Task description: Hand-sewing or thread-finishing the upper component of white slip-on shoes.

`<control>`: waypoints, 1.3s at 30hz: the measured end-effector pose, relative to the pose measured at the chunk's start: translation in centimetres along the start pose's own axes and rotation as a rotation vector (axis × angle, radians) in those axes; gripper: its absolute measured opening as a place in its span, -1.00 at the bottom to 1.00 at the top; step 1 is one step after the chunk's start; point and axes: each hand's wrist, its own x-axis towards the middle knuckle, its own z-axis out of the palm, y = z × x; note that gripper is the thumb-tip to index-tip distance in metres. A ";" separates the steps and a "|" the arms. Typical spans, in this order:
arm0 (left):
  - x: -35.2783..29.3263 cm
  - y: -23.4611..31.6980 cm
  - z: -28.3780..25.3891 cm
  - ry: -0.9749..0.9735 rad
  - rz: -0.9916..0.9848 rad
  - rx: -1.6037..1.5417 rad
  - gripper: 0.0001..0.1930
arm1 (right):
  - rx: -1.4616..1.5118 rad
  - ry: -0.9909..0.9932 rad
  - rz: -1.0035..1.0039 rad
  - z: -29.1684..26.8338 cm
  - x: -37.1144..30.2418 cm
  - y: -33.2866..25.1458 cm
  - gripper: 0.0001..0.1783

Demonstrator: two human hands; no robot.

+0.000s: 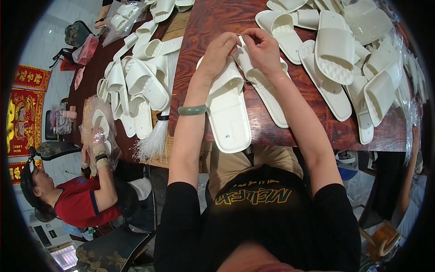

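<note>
Side by side on the reddish-brown wooden table lie two white slippers, the left slipper (229, 120) nearest me and the right slipper (267, 97) slightly farther off, both with heels toward me. My left hand (220, 55) is closed in a pinch over the far end of the left slipper. Close beside it, my right hand (263, 51) also pinches, above the far end of the right slipper. What the fingertips hold is too small to make out. A fine thread-like line shows between the straps. My forearms partly cover both slippers.
A heap of white slippers (335, 47) lies on the right of the table (195, 36). Another slipper pile (145, 81) is at the left, beside a bundle of thin white strands (156, 140). A co-worker in a red shirt (84, 199) handles a bagged slipper farther left.
</note>
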 end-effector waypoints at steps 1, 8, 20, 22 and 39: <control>0.0 -0.1 -0.1 -0.014 -0.018 -0.005 -0.80 | 0.002 0.000 0.000 0.1 0.0 0.0 -0.88; 0.4 -0.2 -1.4 0.278 0.062 -0.066 -0.76 | 0.235 0.091 0.144 -0.2 0.5 -0.2 -0.84; -5.3 18.7 -3.8 -0.160 0.310 -0.852 -0.95 | 0.365 0.150 0.269 -0.5 1.6 0.8 -0.68; -9.3 19.6 -4.5 -0.679 0.419 -0.610 -0.74 | 0.537 0.098 0.302 -1.0 1.9 0.0 -0.71; -6.2 0.9 5.4 0.229 -0.291 1.058 -0.50 | 0.768 0.013 0.292 -6.2 2.4 0.0 -0.86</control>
